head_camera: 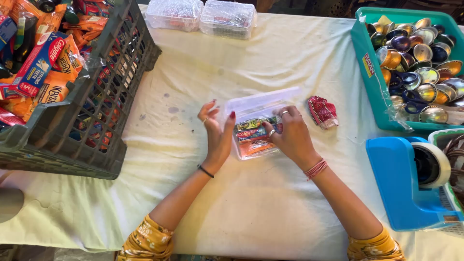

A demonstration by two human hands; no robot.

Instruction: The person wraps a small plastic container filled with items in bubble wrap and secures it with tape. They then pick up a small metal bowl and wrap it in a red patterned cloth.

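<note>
Clear plastic box (256, 123) at table (270, 203) centre, long axis slanting from near-left to far-right, lid open at far side. Inside: small tubes and sachets (253, 134) (green, red, orange) lying crosswise. Right hand (290, 135) fingers curled, pressing the packets; left hand (217, 133) spread, beside the box's left edge. Red pouch (322, 112) just right.

Soft, even daylight fills my view, bright on the pale surface (270, 203). Shadows under my arms are faint. Edges bend slightly; focus stays sharp.
</note>
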